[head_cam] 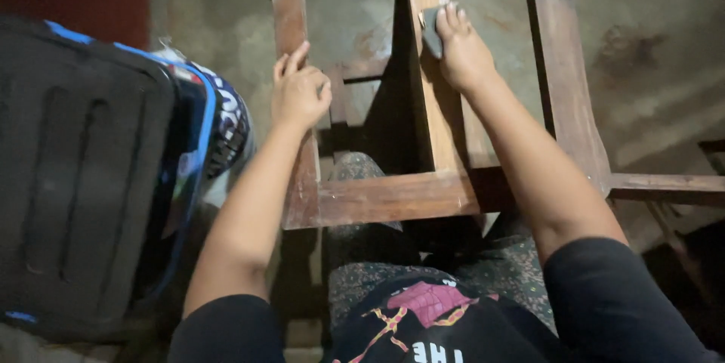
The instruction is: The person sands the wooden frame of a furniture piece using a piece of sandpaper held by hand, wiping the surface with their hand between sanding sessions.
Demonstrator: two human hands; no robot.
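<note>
Wooden chair frame (377,198), brown and worn, lies across the person's lap with its open seat square facing up; the concrete floor (649,53) shows through the openings. It rests close to the body, which keeps it low and reachable for both arms.

Left hand (300,93): fingers curled over the left rail (291,23) of the frame, thumb side up, grip closed around the wood. Judged a bracing hold, steadying the frame against pressure from the other side.

Right hand (461,49): fingers laid flat and pressed together on a small dark grey pad (431,30), likely an abrasive sheet or block, which sits on the upper part of the centre slat (434,106). The palm bears down on the pad; whether the thumb hooks under it cannot be told.

Adjacent items: a black backpack with blue trim (83,174) stands to the left, touching or just beside a patterned helmet-like object (226,121). A further wooden piece (668,185) extends to the right of the frame.
</note>
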